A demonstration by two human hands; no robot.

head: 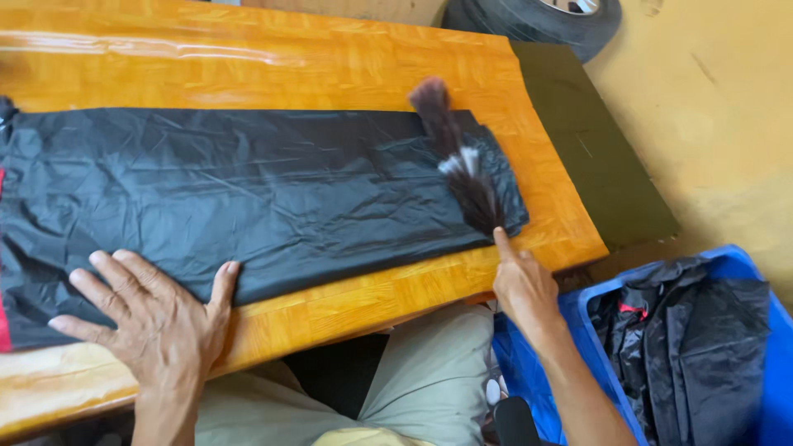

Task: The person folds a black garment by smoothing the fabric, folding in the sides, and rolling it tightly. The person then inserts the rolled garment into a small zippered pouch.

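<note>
A person seated at an orange wooden table (330,66) works over a long black garment (264,186) laid flat across the tabletop. The left hand (153,318) rests palm down on the garment's near edge, fingers spread wide and flat, gripping nothing, with the thumb lying over the cloth's lower border. Well off to that hand's right, the right hand (522,285) is closed around the handle of a dark feather duster (458,157), index finger stretched along the base of the plumes. The duster, blurred, slants up and away from the right hand over the garment's far-right end, a pale band showing midway along its feathers.

The garment stretches from beyond the left hand, where a strip of red trim shows at the frame's edge, to just beyond the right hand's fingertip. The two hands sit well apart, one at each end of the cloth's near side.

Below and to the right of the right hand stands a blue plastic crate (747,264) holding more crumpled black cloth (694,347). Between the forearms, the person's pale trousers (429,380) show under the table's edge. A tyre (537,21) leans against the yellow wall beyond the table's far corner.
</note>
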